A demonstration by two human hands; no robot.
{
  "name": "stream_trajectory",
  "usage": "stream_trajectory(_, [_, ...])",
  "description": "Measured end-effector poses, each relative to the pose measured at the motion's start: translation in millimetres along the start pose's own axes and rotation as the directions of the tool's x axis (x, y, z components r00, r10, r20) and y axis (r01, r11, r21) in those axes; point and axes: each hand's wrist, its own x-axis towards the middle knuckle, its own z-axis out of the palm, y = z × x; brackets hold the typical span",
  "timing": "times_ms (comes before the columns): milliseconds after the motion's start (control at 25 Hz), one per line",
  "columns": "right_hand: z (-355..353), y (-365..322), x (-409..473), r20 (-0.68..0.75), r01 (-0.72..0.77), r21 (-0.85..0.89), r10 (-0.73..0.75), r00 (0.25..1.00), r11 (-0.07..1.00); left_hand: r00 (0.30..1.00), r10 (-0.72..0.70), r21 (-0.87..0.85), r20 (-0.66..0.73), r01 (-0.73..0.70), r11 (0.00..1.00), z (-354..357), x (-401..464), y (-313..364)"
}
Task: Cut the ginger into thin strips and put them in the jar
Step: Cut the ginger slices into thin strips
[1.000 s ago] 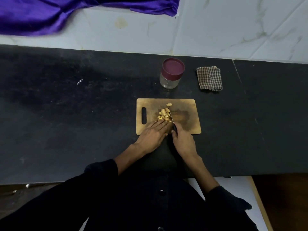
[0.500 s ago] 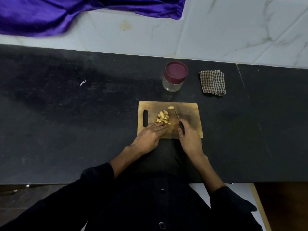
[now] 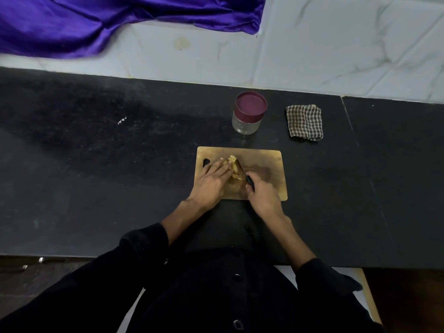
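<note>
- While ginger sits part-cut on the board, left hand presses it flat-fingered; right hand grasps the knife.
- Jar, beyond the board, lidded, looks empty; transfer remains.

The left hand covers part of the ginger and part of the cutting board; its fingertips are not distinguishable among the pieces. The right hand hides most of the knife handle. Individual ginger pieces are too small to count. The purple cloth is cut off by the top and left edges.
</note>
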Motion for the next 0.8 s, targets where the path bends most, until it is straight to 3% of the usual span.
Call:
stream_trajectory(480, [-15.0,29.9,-21.3,0.051,-0.021,0.147,0.014,0.999,0.989,0.988,-0.117,-0.152,-0.104,0.101,0.983,-1.6,-4.1,5.1])
stream_trajectory(680, [-13.2,37.4,-29.3,0.065,-0.037,0.203,0.025,0.998,0.979,0.935,-0.225,-0.401,-0.275,0.102,0.91,-0.4,-11.8,5.7])
stream_trajectory(800, [-11.9,41.3,-31.3,0.058,-0.075,0.254,0.062,0.996,0.964,0.91,-0.329,-0.528,-0.253,0.155,0.835,-2.8,-13.4,11.4])
